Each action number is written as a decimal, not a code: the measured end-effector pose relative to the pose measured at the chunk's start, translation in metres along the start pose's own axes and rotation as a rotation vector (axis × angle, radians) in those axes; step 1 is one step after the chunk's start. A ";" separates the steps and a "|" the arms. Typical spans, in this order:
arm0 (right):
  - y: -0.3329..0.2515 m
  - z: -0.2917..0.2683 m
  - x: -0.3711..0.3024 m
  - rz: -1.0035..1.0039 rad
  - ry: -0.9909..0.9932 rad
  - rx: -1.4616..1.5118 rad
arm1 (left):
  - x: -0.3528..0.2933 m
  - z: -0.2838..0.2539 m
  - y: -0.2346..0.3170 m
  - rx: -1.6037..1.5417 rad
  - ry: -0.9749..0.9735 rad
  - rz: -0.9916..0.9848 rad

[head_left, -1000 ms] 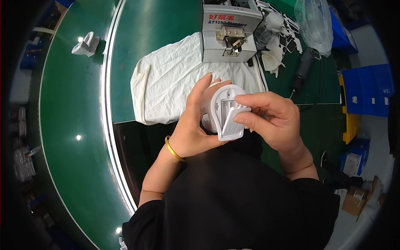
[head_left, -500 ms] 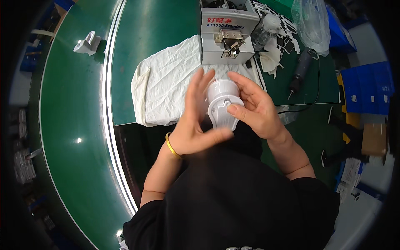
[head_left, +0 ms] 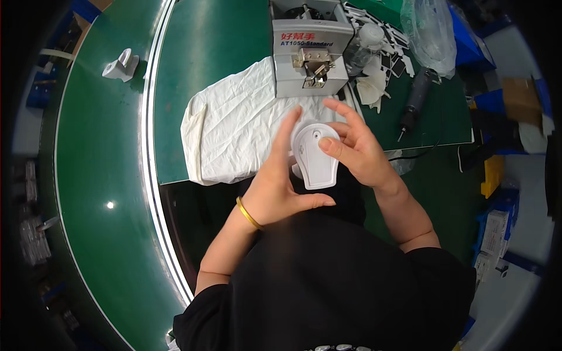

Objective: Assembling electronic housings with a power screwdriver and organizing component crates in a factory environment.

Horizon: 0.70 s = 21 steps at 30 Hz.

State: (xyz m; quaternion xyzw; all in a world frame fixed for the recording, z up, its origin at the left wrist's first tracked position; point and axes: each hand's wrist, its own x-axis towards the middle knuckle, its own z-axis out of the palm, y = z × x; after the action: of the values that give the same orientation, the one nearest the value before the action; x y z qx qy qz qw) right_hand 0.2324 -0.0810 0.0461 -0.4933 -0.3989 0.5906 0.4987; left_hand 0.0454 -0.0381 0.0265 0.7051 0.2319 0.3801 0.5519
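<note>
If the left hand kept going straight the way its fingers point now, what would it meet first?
The left hand points up the picture, alongside the white plastic part it holds. Straight on lies the white cloth, then probably the grey box-shaped machine. Depth is unclear, so the hand might pass above the cloth.

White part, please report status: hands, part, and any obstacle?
Both hands on part: left hand cradles it, right hand presses on top. White part held above cloth. Grey machine behind, apart.
</note>
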 end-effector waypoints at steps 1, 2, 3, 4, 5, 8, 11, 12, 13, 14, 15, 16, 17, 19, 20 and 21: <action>0.002 -0.004 0.000 0.050 -0.018 -0.027 | -0.002 0.002 -0.005 0.015 -0.031 -0.031; 0.001 -0.010 0.001 0.096 -0.038 -0.059 | -0.003 0.003 -0.008 0.032 -0.058 -0.055; 0.000 -0.020 0.000 0.093 -0.010 -0.143 | -0.003 0.002 -0.006 0.019 -0.063 -0.029; 0.001 -0.036 0.003 0.078 0.005 -0.167 | -0.006 -0.002 -0.004 0.084 -0.070 -0.075; 0.002 -0.060 0.009 -0.037 0.197 -0.282 | -0.008 -0.005 -0.002 0.149 -0.082 -0.116; -0.023 -0.135 0.020 -0.208 0.834 -0.919 | -0.012 -0.012 0.008 0.155 0.040 -0.072; -0.023 -0.198 0.023 0.192 1.114 -1.304 | -0.010 -0.009 -0.009 0.129 0.053 -0.104; -0.016 -0.213 0.026 0.303 1.125 -1.253 | -0.009 -0.006 -0.017 0.121 0.044 -0.074; -0.010 -0.222 0.027 0.320 1.141 -1.227 | -0.010 -0.002 -0.023 0.088 0.059 -0.107; -0.006 -0.226 0.028 0.337 1.154 -1.197 | -0.010 0.003 -0.028 0.056 0.073 -0.141; -0.008 -0.227 0.028 0.345 1.144 -1.124 | -0.011 0.007 -0.029 0.051 0.081 -0.130; -0.010 -0.228 0.027 0.353 1.131 -1.050 | -0.011 0.011 -0.032 0.047 0.082 -0.112; -0.006 -0.231 0.023 0.245 1.163 -0.967 | -0.011 0.015 -0.035 0.175 0.055 -0.062; -0.002 -0.246 0.016 0.199 1.060 -0.712 | -0.010 0.018 -0.035 0.362 0.026 0.039; -0.003 -0.248 0.014 0.171 0.928 -0.459 | -0.011 0.019 -0.035 0.364 0.034 0.046; -0.002 -0.249 0.012 0.163 0.922 -0.463 | -0.012 0.019 -0.036 0.360 0.030 0.030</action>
State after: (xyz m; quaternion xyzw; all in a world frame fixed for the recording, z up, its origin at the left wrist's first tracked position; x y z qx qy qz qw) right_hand 0.4764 -0.0744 -0.0022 -0.8288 -0.2184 0.2454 0.4529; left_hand 0.0562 -0.0485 -0.0129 0.7902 0.2939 0.3509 0.4075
